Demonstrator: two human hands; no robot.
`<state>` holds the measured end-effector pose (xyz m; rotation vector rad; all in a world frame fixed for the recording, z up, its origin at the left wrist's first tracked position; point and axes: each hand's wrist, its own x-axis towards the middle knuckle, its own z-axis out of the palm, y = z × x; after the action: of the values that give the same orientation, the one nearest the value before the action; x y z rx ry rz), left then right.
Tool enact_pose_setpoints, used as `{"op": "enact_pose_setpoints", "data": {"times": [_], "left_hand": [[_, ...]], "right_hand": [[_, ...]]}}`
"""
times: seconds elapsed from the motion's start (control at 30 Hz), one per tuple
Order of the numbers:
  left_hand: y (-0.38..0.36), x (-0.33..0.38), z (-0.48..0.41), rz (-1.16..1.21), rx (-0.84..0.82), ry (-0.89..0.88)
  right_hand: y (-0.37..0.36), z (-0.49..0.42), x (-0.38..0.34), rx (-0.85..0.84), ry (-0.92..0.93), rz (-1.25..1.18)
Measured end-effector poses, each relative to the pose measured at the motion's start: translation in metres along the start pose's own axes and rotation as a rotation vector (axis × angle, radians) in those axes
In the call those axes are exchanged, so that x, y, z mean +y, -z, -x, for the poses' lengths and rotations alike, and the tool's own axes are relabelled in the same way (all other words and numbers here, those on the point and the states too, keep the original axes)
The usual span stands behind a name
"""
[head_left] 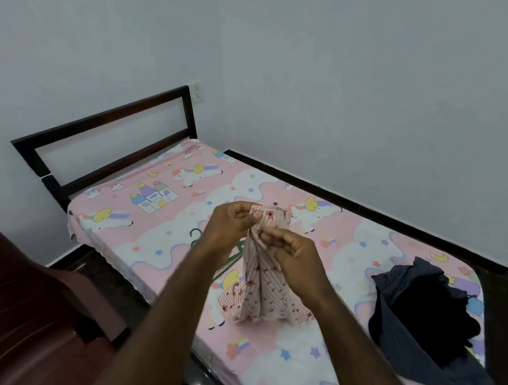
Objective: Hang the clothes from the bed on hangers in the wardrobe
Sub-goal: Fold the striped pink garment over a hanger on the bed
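A pink striped garment (pixel 262 286) with small red marks is lifted by its top above the bed (pixel 143 214), its lower end still resting on the sheet. My left hand (pixel 232 224) grips the garment's top edge. My right hand (pixel 290 255) pinches the fabric just below it. A green hanger (pixel 196 236) lies on the sheet behind my left wrist, mostly hidden. A heap of dark navy clothes (pixel 424 318) lies on the bed at the right. The wardrobe is out of view.
The bed has a pink unicorn-print sheet and a dark wooden headboard (pixel 106 140) against the white wall. A dark brown chair (pixel 28 312) stands at the lower left, close to the bed's near edge. Dark floor shows between chair and bed.
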<state>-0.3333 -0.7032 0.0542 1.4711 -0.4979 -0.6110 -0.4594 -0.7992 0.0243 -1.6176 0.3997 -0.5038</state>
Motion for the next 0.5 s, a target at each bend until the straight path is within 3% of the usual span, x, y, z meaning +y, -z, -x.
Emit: {"op": "enact_pose_setpoints", "data": {"times": [0.2,0.5], "left_hand": [[0.034,0.024,-0.004,-0.333,-0.258,-0.162],[0.03,0.025,0.007,-0.494,-0.211,-0.29]], "right_hand": [[0.06,-0.001,0.025,0.277,-0.144,0.046],[0.056,0.007,0.033,0.226,-0.034,0.135]]}}
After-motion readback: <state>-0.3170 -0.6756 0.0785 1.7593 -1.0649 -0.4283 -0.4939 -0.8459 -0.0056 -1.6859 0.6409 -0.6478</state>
